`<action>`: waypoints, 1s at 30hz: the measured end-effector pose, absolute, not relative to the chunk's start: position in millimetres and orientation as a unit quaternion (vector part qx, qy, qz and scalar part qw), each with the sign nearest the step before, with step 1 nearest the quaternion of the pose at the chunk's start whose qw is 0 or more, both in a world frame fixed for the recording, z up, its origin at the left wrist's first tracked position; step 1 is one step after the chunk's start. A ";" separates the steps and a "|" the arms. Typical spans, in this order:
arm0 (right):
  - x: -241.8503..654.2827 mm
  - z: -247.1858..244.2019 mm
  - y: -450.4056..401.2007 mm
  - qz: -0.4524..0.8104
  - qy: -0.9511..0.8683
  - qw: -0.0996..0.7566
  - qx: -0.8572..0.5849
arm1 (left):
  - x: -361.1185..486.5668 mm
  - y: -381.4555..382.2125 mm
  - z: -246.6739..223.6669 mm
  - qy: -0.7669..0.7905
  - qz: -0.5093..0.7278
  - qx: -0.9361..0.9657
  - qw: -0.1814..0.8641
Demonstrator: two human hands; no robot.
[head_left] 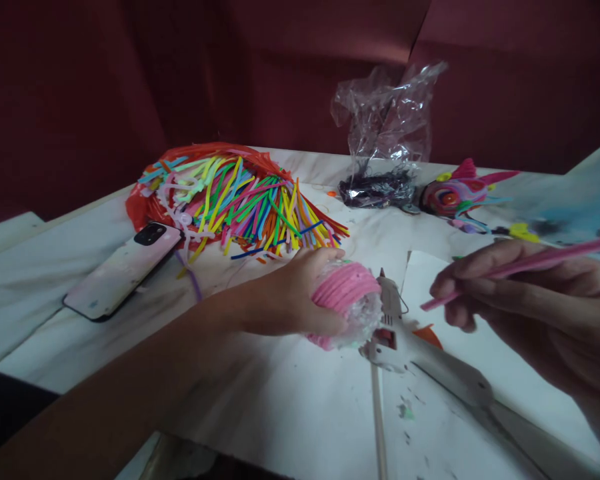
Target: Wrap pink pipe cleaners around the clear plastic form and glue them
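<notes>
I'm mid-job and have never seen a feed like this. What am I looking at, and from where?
There is no machine here: these are a person's bare hands, filmed by one head-worn camera looking forward and down. The left hand holds a whitish, translucent ball partly wrapped in pink strands. The right hand pinches a thin pink fuzzy stem. On the white tabletop beside the ball lies a pale grey glue gun. Farther back are a heap of multicoloured fuzzy stems, a pastel-cased phone and a clear, crinkled plastic bag.
</notes>
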State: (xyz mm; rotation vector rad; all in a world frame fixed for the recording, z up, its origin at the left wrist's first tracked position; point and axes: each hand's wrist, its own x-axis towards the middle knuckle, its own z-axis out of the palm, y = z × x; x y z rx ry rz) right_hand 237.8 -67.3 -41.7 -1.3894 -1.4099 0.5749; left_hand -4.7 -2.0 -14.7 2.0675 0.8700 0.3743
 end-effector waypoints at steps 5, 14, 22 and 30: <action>275.4 -44.0 -66.2 0.144 -0.647 0.446 -0.601 | -3.4 -2.1 -12.5 0.354 0.148 0.826 0.413; 311.6 -65.9 -63.6 0.053 -0.811 0.321 -0.486 | -0.3 1.9 -18.4 0.340 0.169 0.810 0.447; 322.3 -65.9 -65.4 0.160 -0.817 0.256 -0.491 | 0.8 5.7 -12.3 0.349 0.142 0.776 0.506; 341.6 -84.1 -59.3 0.389 -0.662 0.365 -0.527 | 3.6 10.2 -24.0 0.347 0.171 0.772 0.505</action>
